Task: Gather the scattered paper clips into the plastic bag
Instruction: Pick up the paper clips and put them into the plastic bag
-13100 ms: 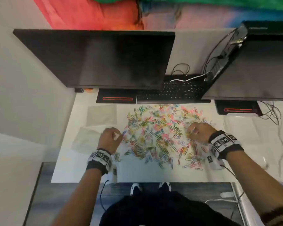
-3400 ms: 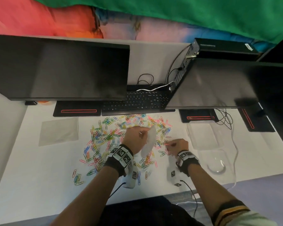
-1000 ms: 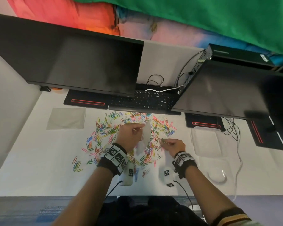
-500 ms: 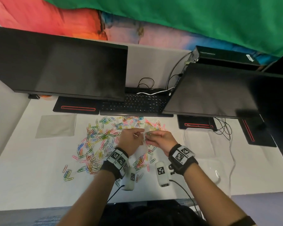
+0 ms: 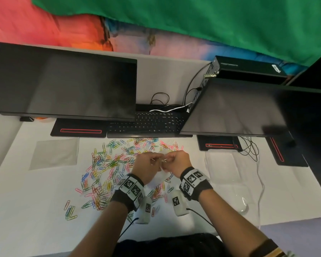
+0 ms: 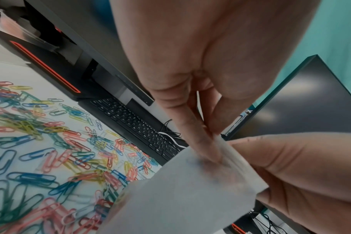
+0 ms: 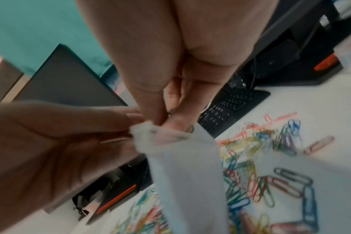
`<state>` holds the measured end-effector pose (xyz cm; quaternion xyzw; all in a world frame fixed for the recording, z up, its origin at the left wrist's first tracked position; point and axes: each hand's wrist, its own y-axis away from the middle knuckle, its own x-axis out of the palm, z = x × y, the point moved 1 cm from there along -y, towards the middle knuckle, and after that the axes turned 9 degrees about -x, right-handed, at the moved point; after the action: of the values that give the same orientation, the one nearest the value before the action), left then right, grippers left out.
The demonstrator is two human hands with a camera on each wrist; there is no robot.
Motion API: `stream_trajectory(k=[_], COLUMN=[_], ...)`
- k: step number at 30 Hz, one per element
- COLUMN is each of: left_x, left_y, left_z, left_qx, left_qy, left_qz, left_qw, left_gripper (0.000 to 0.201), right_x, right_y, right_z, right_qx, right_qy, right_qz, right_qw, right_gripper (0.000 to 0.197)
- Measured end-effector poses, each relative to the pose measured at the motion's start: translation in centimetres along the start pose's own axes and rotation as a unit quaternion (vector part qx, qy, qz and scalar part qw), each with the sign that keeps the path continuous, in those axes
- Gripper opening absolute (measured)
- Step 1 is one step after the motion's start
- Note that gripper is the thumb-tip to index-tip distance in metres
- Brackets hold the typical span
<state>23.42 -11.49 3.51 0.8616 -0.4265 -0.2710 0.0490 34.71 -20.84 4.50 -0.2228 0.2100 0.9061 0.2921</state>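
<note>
Both hands up over desk middle: left hand [image 5: 148,166] pinches plastic bag [image 6: 190,190] mouth, bag hanging straight down. Right hand [image 5: 176,162] pinches same mouth, maybe feeding clip. Paper clips [image 5: 107,164] mostly spread left-side, nearer left hand.

A loose spread of small wire paper clips [image 5: 107,171], pink, blue, green and yellow, lies flat across the white desk [image 5: 26,210] at frame centre-left. A small translucent plastic bag [image 5: 162,175] hangs upright above them at centre, its top pinched.
</note>
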Motion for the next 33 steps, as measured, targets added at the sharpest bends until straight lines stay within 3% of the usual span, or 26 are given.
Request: stream_trajectory(k=[4,16,20,24,26,28,30,31,33], left_x=[-0.6,-0.7,-0.5,-0.7,-1.0,-1.4,-1.7,-1.8,-2.1], left_y=[-0.5,-1.5,-1.7,-1.8,-1.7,-1.7,-1.9,-2.0,-2.0], left_z=[0.0,0.3,0.6,1.0,0.7,0.7,1.0,1.2,1.2], left_qx=[0.0,-0.004,-0.015,-0.026,-0.02,-0.022,-0.03,-0.034,-0.041], left_qy=[0.023,0.041,0.055,0.069,0.064,0.053,0.038,0.028,0.007], left_qz=[-0.011,-0.007,-0.005,-0.008,-0.011,-0.017,-0.03,-0.037,-0.044], left_qw=[1.0,0.999,0.998,0.997,0.998,0.998,0.998,0.998,0.998], left_gripper=[0.021,0.021,0.022,0.024,0.024,0.024,0.026,0.026,0.026], right_x=[0.1,1.0,0.7,0.0,-0.6,-1.8,-3.0,-3.5,-4.0], right_y=[-0.6,-1.6,-2.0,-2.1,-1.9,-1.9,-2.6,-3.4,-5.4], right_z=[0.2,0.6,0.4,0.4,0.8,1.0,0.3,-0.9,-4.5], right_qx=[-0.067,-0.147,-0.152,-0.175,-0.182,-0.139,-0.082,-0.052,0.023], right_qy=[0.046,0.184,0.207,0.215,0.168,0.025,-0.068,-0.058,0.078], right_qz=[-0.024,0.051,0.037,0.116,0.125,0.07,-0.002,-0.031,-0.036], right_qw=[0.996,0.971,0.966,0.954,0.961,0.987,0.994,0.997,0.996], right_gripper=[0.01,0.029,0.018,0.025,0.021,0.019,0.02,0.019,0.023])
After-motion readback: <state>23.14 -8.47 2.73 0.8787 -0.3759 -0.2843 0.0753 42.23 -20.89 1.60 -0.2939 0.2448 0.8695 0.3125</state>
